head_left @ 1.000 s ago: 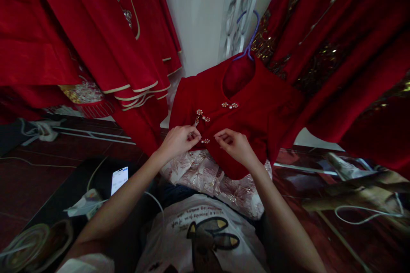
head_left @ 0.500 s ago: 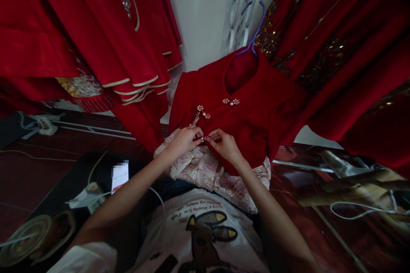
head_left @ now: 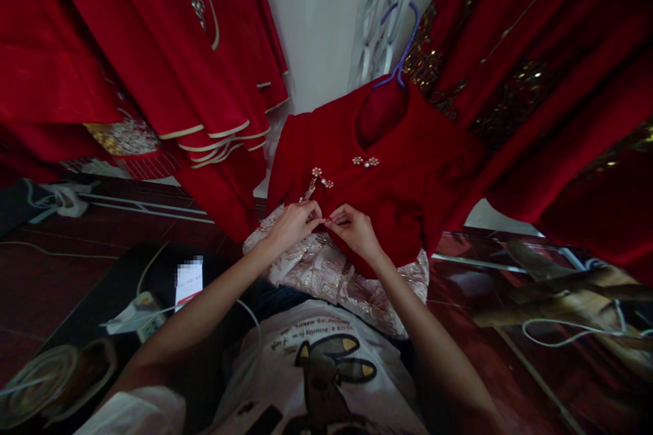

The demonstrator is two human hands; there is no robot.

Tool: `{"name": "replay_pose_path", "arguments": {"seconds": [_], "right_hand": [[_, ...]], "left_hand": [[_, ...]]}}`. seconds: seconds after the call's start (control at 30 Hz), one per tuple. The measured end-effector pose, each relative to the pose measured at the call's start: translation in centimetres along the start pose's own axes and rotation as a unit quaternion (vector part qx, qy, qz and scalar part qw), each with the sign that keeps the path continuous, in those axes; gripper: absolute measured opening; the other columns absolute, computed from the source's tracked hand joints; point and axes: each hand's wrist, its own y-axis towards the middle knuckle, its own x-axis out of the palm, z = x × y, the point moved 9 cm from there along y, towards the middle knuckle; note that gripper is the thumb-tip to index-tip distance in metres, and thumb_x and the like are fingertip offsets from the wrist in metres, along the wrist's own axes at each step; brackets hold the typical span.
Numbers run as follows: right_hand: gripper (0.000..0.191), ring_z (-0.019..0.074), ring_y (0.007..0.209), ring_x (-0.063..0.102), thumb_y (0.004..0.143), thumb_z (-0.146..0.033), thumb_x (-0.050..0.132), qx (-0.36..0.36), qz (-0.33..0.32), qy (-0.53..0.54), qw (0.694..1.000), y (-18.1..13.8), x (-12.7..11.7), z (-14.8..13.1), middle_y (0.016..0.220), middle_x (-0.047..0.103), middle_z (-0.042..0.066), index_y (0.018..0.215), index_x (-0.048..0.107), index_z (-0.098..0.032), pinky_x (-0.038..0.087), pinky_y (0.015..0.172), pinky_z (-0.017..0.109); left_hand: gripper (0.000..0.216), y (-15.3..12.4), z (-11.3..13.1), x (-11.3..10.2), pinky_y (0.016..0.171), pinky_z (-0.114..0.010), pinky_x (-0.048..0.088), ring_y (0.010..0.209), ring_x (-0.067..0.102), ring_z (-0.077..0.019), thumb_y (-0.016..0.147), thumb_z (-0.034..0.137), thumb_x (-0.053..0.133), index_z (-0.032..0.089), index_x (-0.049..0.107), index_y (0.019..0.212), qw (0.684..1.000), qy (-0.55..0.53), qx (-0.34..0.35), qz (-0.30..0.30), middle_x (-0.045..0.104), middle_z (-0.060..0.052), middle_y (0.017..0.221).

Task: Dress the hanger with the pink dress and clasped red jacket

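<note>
A red top [head_left: 398, 197] on a purple hanger [head_left: 400, 71] lies across my lap, over a pale pink and gold brocade skirt [head_left: 337, 262]. Flower-shaped clasps with pearl-like beads sit on its front, one pair [head_left: 366, 162] below the neckline and another clasp [head_left: 322, 178] further left. My left hand [head_left: 300, 221] is closed in a pinch at the lower front edge. Facing it, my right hand [head_left: 353, 225] pinches too, its fingertips almost meeting the left ones. Between them shows a bit of a small beaded clasp [head_left: 327, 220], mostly covered by fingers.
Red garments [head_left: 153, 41] hang at the left, and more with gold sequins [head_left: 530, 88] at the right. On a dark surface at my left are a phone [head_left: 188, 285], a white box [head_left: 145, 316] and a lidded cup [head_left: 43, 377]. A white cable [head_left: 561, 336] loops at the right.
My fingertips have drawn closer together over the small clasp, covering more of it. The whole view has shifted very slightly.
</note>
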Motion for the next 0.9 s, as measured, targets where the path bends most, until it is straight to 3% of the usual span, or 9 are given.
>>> {"name": "replay_pose_path", "arguments": {"seconds": [0.1, 0.2, 0.3, 0.37, 0.53, 0.7, 0.9], "right_hand": [[0.018, 0.0151, 0.073, 0.067, 0.077, -0.033, 0.072, -0.002, -0.018, -0.007, 1.0, 0.2, -0.3, -0.1, 0.079, 0.07, 0.003, 0.082, 0.063, -0.018, 0.055, 0.073, 0.028], [0.02, 0.0147, 0.073, 0.066, 0.075, -0.032, 0.074, -0.004, -0.081, -0.005, 0.997, 0.1, -0.7, -1.0, 0.078, 0.069, 0.002, 0.082, 0.063, -0.018, 0.054, 0.071, 0.028], [0.019, 0.0135, 0.073, 0.064, 0.076, -0.031, 0.074, -0.01, -0.152, 0.012, 0.988, -0.6, -1.1, -2.4, 0.078, 0.068, 0.001, 0.083, 0.063, -0.018, 0.053, 0.07, 0.026], [0.017, 0.0128, 0.073, 0.064, 0.077, -0.03, 0.074, -0.013, -0.171, 0.018, 0.985, -0.9, -1.6, -3.2, 0.078, 0.067, 0.001, 0.084, 0.063, -0.018, 0.052, 0.07, 0.026], [0.015, 0.0127, 0.073, 0.063, 0.079, -0.027, 0.072, -0.008, -0.18, 0.008, 0.984, -1.3, -2.4, -4.3, 0.079, 0.067, 0.001, 0.084, 0.063, -0.017, 0.052, 0.07, 0.026], [0.016, 0.0143, 0.074, 0.064, 0.079, -0.031, 0.072, -0.002, -0.18, -0.009, 0.984, -1.7, -3.2, -5.1, 0.078, 0.068, 0.002, 0.084, 0.064, -0.018, 0.053, 0.07, 0.027], [0.018, 0.0143, 0.073, 0.065, 0.079, -0.035, 0.072, -0.002, -0.181, 0.002, 0.983, -2.2, -3.4, -6.4, 0.078, 0.068, 0.002, 0.084, 0.064, -0.018, 0.053, 0.068, 0.026]], "left_hand": [[0.006, 0.1, 0.9, -0.7, 0.071, -0.025, 0.052, 0.074, 0.065, -0.0137, 0.085, 0.022, 0.068, 0.018, 0.063, 0.085, 1.0, 0.022, 0.009, -0.001, 0.068, 0.0, 0.08], [0.014, 0.9, 2.3, -3.7, 0.073, -0.028, 0.052, 0.086, 0.062, -0.0164, 0.091, 0.032, 0.06, 0.02, 0.065, 0.097, 0.991, 0.106, 0.045, 0.064, 0.066, -0.003, 0.092], [0.023, 2.7, 3.9, -6.4, 0.075, -0.031, 0.051, 0.102, 0.054, -0.0221, 0.096, 0.032, 0.052, 0.022, 0.064, 0.114, 0.963, 0.229, 0.101, 0.103, 0.059, -0.008, 0.11], [0.026, 4.1, 4.6, -6.7, 0.079, -0.035, 0.049, 0.103, 0.051, -0.0246, 0.095, 0.033, 0.054, 0.02, 0.065, 0.114, 0.941, 0.297, 0.145, 0.078, 0.056, -0.011, 0.109], [0.02, 6.6, 5.8, -5.8, 0.086, -0.041, 0.043, 0.105, 0.05, -0.028, 0.094, 0.027, 0.054, 0.012, 0.068, 0.094, 0.897, 0.384, 0.22, -0.012, 0.056, -0.014, 0.104], [0.017, 7.0, 6.8, -5.7, 0.095, -0.04, 0.04, 0.106, 0.05, -0.0266, 0.089, 0.03, 0.06, 0.014, 0.066, 0.089, 0.895, 0.346, 0.27, -0.082, 0.058, -0.012, 0.104], [0.01, 6.4, 6.9, -5.6, 0.119, -0.044, 0.025, 0.099, 0.055, -0.0183, 0.092, 0.019, 0.055, 0.021, 0.065, 0.09, 0.907, 0.263, 0.313, -0.104, 0.062, -0.003, 0.088]]}}
